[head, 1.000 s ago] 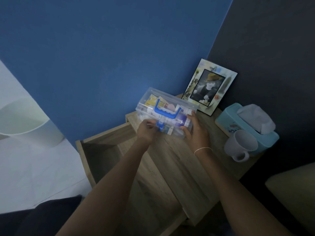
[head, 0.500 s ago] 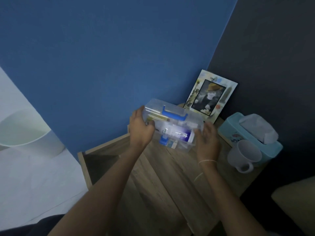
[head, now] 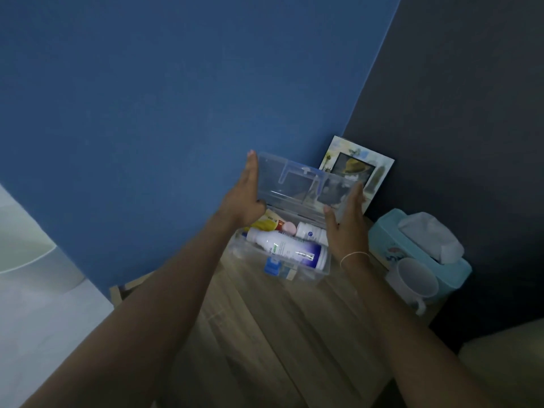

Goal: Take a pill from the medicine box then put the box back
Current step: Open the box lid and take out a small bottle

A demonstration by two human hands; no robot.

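Note:
A clear plastic medicine box [head: 306,269] stands on the wooden bedside table [head: 265,334] near the wall corner. Its transparent lid [head: 297,184] is swung up almost upright. My left hand [head: 245,195] presses flat against the lid's left end and my right hand [head: 346,219] holds the lid's right end. Inside the box lie a white bottle with a purple label [head: 291,248], a smaller white bottle [head: 312,232], a yellow packet [head: 266,223] and a pink item [head: 290,228]. A blue latch [head: 272,265] hangs on the box front.
A framed picture [head: 357,169] leans in the corner behind the box. A teal tissue box [head: 412,254] and a white mug [head: 413,281] sit on the table's right side. Blue wall behind, dark wall to the right, a pale cushion [head: 506,363] at lower right.
The box was shut with my hands at its latch and sides. Both hands have moved up and swung the lid open, showing the bottles inside.

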